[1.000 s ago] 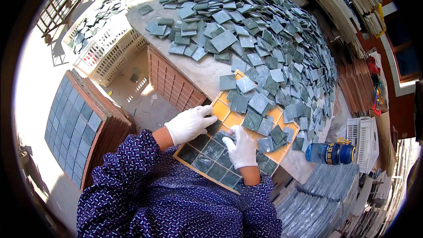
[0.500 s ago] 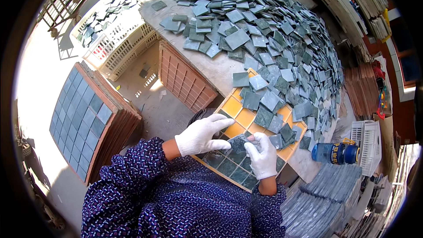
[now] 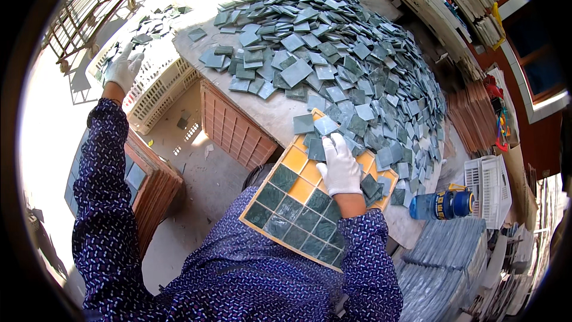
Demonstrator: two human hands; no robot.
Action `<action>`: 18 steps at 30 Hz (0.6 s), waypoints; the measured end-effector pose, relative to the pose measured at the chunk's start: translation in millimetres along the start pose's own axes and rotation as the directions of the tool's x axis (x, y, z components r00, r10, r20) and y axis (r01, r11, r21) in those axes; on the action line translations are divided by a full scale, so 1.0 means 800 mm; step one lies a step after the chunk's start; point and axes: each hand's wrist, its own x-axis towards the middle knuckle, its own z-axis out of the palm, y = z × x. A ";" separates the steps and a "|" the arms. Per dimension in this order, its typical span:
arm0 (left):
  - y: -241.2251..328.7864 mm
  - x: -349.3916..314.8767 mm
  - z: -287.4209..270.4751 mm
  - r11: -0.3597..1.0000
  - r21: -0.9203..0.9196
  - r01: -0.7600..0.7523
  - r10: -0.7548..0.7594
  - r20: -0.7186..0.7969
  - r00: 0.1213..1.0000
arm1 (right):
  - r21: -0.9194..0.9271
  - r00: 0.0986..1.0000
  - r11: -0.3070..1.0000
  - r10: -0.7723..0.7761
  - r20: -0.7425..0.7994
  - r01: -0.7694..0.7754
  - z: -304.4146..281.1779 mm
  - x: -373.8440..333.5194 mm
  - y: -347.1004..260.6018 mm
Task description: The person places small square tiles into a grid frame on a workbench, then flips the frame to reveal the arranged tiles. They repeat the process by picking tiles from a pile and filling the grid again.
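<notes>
My left hand, in a white glove, reaches out over a cream plastic crate at the far left. Its fingers are apart and hold nothing; a dark green stone tile is just beyond the fingertips. My gloved right hand is over a yellow gridded tray, fingers closed at the near edge of a pale green stone tile. The palm hides part of the tray. Green tiles fill the tray's nearer squares, several farther squares show bare yellow, and loose tiles lie over its far side.
A large heap of green tiles covers the table. Brown gridded trays stand below its left edge, with a stack beside my left arm. A blue bottle, a white basket and wrapped stacks are at right.
My left hand has left the tray and swung far left to the crate. The tile I held between both hands is gone from there. My right hand has moved farther up to a loose tile.
</notes>
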 end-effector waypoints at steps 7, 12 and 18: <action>0.051 -0.162 0.187 0.944 0.161 -0.290 0.215 0.367 0.905 | 0.194 0.996 0.978 -0.070 -0.046 0.077 0.006 -0.019 0.016; 0.030 -0.340 0.278 0.497 -0.061 -0.865 0.526 0.815 0.245 | 0.438 0.919 0.828 0.213 0.331 -0.350 -0.011 -0.066 -0.005; 0.008 -0.360 0.302 0.435 0.044 -0.900 0.369 0.902 0.223 | 0.437 0.972 0.869 0.180 0.154 -0.230 0.014 -0.079 -0.007</action>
